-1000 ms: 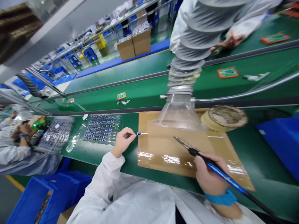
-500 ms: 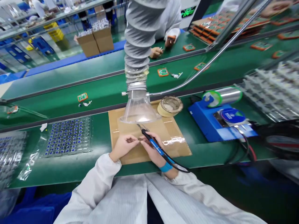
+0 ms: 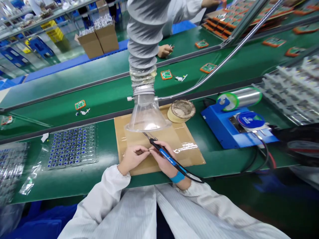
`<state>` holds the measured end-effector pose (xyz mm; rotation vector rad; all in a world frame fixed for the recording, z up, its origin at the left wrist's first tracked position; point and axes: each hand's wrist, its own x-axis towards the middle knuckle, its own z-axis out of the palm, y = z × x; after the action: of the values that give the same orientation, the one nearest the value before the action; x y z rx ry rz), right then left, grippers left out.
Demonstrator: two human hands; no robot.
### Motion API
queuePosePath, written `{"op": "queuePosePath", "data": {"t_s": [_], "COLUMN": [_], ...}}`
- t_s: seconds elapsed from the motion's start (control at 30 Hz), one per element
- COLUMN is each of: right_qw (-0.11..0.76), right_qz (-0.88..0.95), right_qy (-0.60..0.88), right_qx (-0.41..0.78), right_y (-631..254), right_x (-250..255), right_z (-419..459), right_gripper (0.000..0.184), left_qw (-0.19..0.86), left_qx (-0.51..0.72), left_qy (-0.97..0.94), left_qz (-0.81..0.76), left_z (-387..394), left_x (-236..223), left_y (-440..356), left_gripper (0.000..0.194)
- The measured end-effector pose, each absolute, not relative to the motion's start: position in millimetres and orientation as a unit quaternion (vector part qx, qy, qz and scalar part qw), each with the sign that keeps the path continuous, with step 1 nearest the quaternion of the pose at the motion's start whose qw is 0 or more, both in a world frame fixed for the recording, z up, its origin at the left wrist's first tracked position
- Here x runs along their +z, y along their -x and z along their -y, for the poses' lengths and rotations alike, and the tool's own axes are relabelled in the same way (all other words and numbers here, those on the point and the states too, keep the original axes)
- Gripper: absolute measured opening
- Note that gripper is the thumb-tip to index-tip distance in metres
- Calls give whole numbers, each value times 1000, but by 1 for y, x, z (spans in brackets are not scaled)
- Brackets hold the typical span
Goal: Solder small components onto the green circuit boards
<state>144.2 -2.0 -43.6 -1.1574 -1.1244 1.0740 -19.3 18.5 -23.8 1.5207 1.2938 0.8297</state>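
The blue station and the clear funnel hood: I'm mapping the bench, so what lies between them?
In the head view, a tape roll sits between the clear funnel hood and the blue station.

Part pinched between left hand (image 3: 132,157) and right hand (image 3: 163,159) fingertips: too small to identify. Tray (image 3: 11,169) at the bench's left edge cut off by frame. Racks (image 3: 294,89) far right blurred.

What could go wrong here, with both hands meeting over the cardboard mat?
The soldering iron lies across the right hand, its tip close to the left hand; a slip could burn those fingers. The small part pinched between the fingertips looks easy to drop onto the cardboard mat. The iron's cable could snag.
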Motion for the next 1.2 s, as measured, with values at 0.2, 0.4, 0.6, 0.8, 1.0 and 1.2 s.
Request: {"op": "queuePosePath", "data": {"t_s": [0.2, 0.4, 0.6, 0.8, 1.0, 1.2], "right_qw": [561, 558, 538, 546, 529, 519], "right_qz": [479, 493, 509, 514, 576, 570], "right_qy": [495, 501, 483, 493, 522, 542], "right_qx": [459, 441, 466, 442, 341, 334], "right_y": [-145, -149, -151, -150, -182, -214], "right_x": [-40, -42, -40, -36, -47, -50], "right_z": [1, 2, 1, 0, -2, -13], "right_gripper": [25, 28, 27, 19, 11, 10], "left_qw": [493, 499, 488, 480, 366, 292], "left_qx": [341, 328, 306, 302, 281, 268], "left_qy": [-599, -610, -635, -653, -714, -657], "left_qz": [-530, -521, -515, -502, -526, -641], "left_z": [-20, -20, -21, -21, -53, -177], "left_x": [-21, -20, -18, -17, -6, 15], "left_y": [22, 24, 25, 23, 55, 61], "left_gripper": [19, 21, 22, 22, 14, 19]}}
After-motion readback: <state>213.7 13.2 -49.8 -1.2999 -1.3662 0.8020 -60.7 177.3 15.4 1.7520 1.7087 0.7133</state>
